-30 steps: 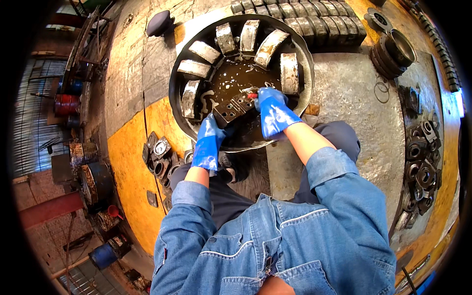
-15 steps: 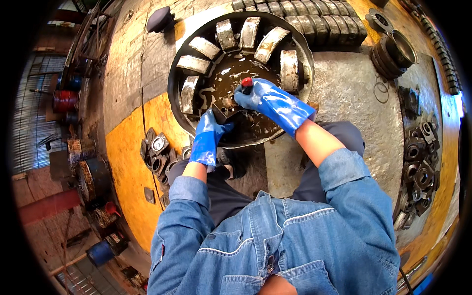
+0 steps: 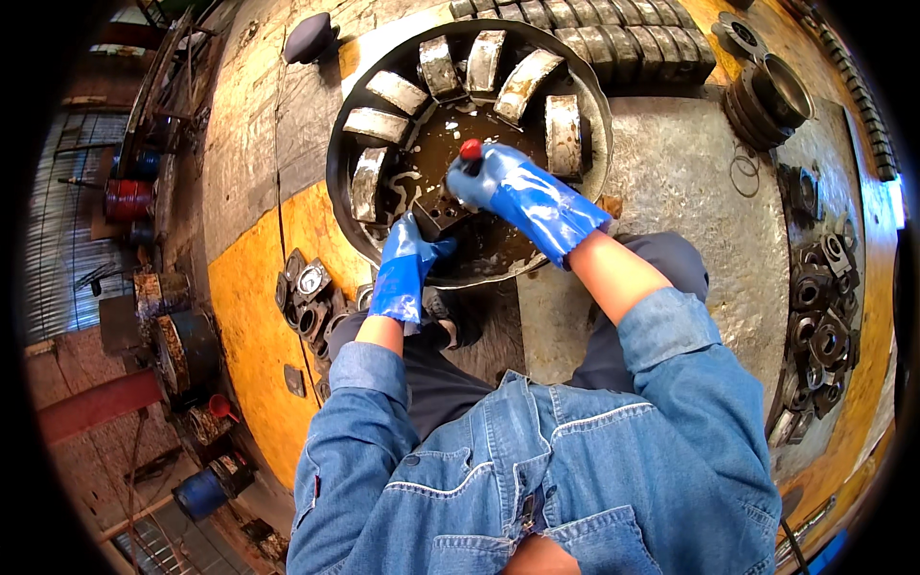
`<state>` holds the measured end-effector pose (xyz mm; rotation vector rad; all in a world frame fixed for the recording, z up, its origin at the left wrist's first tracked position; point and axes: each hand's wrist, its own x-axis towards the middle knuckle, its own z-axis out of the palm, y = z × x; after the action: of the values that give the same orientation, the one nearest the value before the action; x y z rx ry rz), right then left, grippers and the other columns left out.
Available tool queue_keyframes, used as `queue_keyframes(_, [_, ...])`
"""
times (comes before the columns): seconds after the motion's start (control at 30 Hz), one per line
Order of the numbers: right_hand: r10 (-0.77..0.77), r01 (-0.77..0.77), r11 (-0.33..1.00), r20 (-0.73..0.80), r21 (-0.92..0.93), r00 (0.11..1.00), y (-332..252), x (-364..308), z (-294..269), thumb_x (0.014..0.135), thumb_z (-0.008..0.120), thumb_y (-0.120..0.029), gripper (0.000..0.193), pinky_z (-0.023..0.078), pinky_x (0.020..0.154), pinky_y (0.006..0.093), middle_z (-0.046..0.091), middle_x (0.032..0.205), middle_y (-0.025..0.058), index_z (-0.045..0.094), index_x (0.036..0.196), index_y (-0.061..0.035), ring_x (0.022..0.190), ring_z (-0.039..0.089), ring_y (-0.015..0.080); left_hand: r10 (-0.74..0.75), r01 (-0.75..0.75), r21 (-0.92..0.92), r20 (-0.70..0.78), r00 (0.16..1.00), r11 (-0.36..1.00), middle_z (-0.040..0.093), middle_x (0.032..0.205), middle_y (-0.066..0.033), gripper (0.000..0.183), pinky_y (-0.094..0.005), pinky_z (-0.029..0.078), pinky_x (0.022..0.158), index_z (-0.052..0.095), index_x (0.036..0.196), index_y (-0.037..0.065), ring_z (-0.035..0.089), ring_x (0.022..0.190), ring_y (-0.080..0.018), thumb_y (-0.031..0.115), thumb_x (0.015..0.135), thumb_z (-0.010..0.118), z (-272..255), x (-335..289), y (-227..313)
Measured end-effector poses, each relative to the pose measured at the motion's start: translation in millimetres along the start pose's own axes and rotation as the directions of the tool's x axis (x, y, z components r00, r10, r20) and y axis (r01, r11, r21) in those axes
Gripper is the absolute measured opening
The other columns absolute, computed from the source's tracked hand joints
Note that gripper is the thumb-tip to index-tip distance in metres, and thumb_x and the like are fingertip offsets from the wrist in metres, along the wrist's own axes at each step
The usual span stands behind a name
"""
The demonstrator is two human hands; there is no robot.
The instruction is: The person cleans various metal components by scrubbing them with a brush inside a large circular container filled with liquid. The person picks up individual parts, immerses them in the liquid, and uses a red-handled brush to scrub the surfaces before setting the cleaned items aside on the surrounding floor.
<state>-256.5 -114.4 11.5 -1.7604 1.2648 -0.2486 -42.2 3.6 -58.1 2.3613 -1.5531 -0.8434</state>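
Both my hands wear blue rubber gloves and work over a large round metal pan holding dark, dirty liquid. My left hand grips the edge of a dark metal block with holes in its top face, at the pan's near side. My right hand is closed around a tool with a red-ended handle, just above and right of the block. The tool's working end is hidden by the glove. Several curved metal blocks stand in the liquid along the pan's far and left sides and at its right.
Rows of similar blocks stand beyond the pan. Stacked metal rings sit at the far right, with a pile of metal parts below them. More small parts lie left of the pan. A dark rounded object stands far left.
My right hand with the red-ended tool has shifted slightly left and away from me, uncovering more of the block's holes. My left hand stays on the block.
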Motion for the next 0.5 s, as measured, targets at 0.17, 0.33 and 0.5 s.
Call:
queue_keyframes(0.17, [0.000,0.009,0.998,0.133,-0.060,0.991,-10.5,-1.3,-14.8,0.089,0.067,-0.046,0.037,0.060,0.087,0.0389,0.079,0.091,0.0113,0.078,0.104,-0.0140,0.090,0.076,0.0315,-0.095,0.092,0.049,0.065,0.993,0.995,0.075,0.112,-0.0246,0.071,-0.0435,0.057,0.093,0.068,0.116,-0.004,0.073,0.107,-0.0375,0.037,0.066,0.097,-13.5,-8.8,27.3])
queue_keyframes(0.33, [-0.187,0.181,0.976,-0.040,-0.124,0.981,-18.2,-12.5,-2.4,0.087,0.068,-0.044,0.034,0.060,0.089,0.0418,0.078,0.096,0.0149,0.078,0.103,-0.0147,0.095,0.074,0.0360,-0.036,0.036,-0.010,0.029,0.999,0.999,0.075,0.114,-0.0238,0.074,-0.0430,0.057,0.095,0.068,0.121,-0.004,0.072,0.109,-0.0371,0.037,0.066,0.097,-7.4,-6.5,10.4])
queue_keyframes(0.5, [-0.068,0.064,0.980,-0.014,-0.190,0.998,-19.4,-3.9,-12.5,0.090,0.064,-0.041,0.031,0.059,0.094,0.0436,0.077,0.106,0.0136,0.078,0.106,-0.0169,0.104,0.072,0.0360,-0.041,0.040,0.039,0.038,0.998,0.998,0.074,0.121,-0.0247,0.079,-0.0426,0.056,0.100,0.066,0.128,-0.004,0.071,0.116,-0.0374,0.036,0.067,0.097,-11.1,-7.8,19.4])
